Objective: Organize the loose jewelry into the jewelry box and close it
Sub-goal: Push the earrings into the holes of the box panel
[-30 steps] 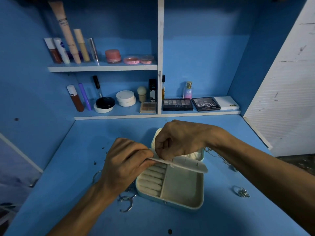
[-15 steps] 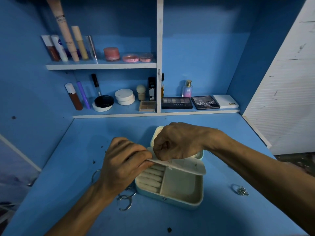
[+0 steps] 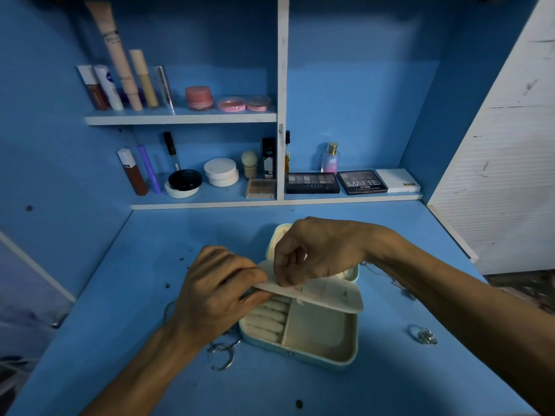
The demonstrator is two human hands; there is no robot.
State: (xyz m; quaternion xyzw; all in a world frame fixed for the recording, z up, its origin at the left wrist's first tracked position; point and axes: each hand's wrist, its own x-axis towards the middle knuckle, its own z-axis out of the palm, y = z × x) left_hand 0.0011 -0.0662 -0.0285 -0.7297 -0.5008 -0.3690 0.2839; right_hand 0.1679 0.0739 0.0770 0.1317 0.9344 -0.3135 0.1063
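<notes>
A pale jewelry box (image 3: 318, 352) lies open on the blue desk, with ring rolls on its left side and a bare compartment on the right. Its lid (image 3: 277, 235) lies open behind my hands. My left hand (image 3: 216, 292) grips the left end of a flat cream insert panel (image 3: 330, 298) held over the box. My right hand (image 3: 315, 250) pinches at the panel's top near its left end; what it pinches is too small to tell. Hoop earrings (image 3: 223, 355) lie by my left wrist. A silver ring piece (image 3: 423, 334) lies to the right. A thin chain (image 3: 390, 280) trails beside my right forearm.
Two shelves at the back hold cosmetics: tubes (image 3: 120, 82), pink jars (image 3: 198, 97), compacts (image 3: 220, 172), a perfume bottle (image 3: 330, 157) and eyeshadow palettes (image 3: 362, 181). A white slatted panel (image 3: 504, 175) stands at the right. Dark specks dot the desk.
Both hands stay at the panel over the box. My right hand's fingers have shifted a little on the panel's top. The jewelry on the desk has not moved.
</notes>
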